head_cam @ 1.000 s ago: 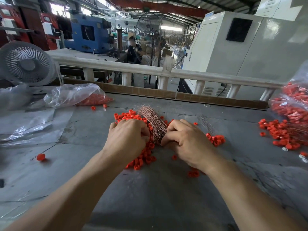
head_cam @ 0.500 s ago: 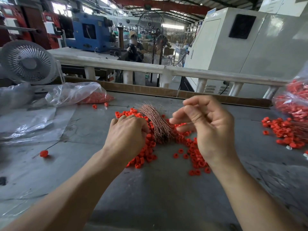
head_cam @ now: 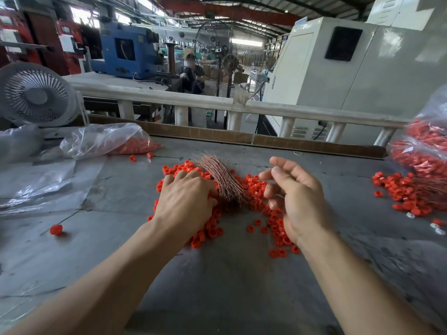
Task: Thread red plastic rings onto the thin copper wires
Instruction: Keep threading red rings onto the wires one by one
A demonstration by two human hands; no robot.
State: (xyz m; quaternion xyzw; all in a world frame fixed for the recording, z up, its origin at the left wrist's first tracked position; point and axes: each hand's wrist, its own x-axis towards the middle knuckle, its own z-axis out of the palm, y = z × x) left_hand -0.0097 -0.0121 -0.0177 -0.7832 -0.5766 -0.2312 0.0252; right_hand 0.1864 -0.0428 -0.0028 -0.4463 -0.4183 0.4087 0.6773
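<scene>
right hand (head_cam: pixel 297 197) dropped lower, pinching one copper wire (head_cam: pixel 271 187); left hand (head_cam: pixel 186 199) grips wire bundle (head_cam: pixel 222 180) amid rings (head_cam: pixel 254 187).

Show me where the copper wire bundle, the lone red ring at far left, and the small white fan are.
copper wire bundle (head_cam: pixel 221 176): head view, middle of strands.
lone red ring (head_cam: pixel 56 229): head view, its top.
white fan (head_cam: pixel 36 94): head view, grille centre.

Right hand (head_cam: pixel 296 197) lower, nearer rings (head_cam: pixel 254 187)
</scene>
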